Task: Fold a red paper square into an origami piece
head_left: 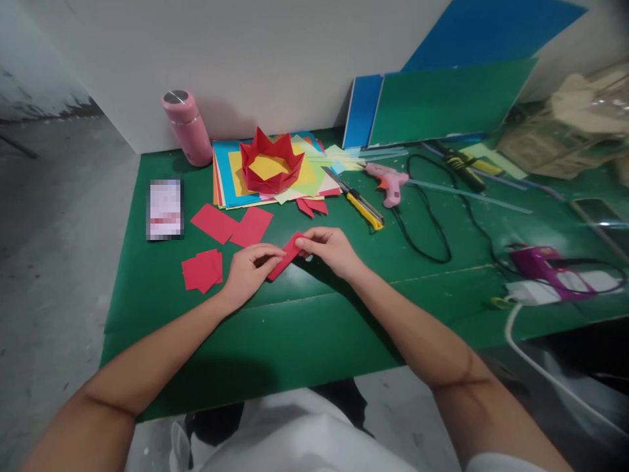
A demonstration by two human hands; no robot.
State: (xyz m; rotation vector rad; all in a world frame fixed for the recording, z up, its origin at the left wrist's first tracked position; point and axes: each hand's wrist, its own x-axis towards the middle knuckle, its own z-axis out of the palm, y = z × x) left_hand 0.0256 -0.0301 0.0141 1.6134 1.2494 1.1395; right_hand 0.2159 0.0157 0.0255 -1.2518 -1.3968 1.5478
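Observation:
Between my two hands is a narrow folded strip of red paper (pixel 285 257), held at a slant just over the green table. My left hand (pixel 250 270) pinches its lower left side with thumb and fingertips. At the upper end, my right hand (pixel 330 249) grips it, thumb on top and fingers beneath. Left of my left hand lie several overlapping red paper squares (pixel 202 270). Two red paper rectangles (pixel 213 223) rest just beyond it. Farther back, a red folded-paper ring with pointed tips (pixel 272 164) sits on a stack of coloured paper (pixel 223 177). Small folded red pieces (pixel 312 207) lie before the stack.
A yellow utility knife (pixel 363 208) and a pink glue gun (pixel 388 182) with a looping black cord lie right of the stack. A pink bottle (pixel 189 131) stands back left, near a blurred phone-like object (pixel 165 210). At right are a purple power strip (pixel 540 269) and plastic bags (pixel 565 131).

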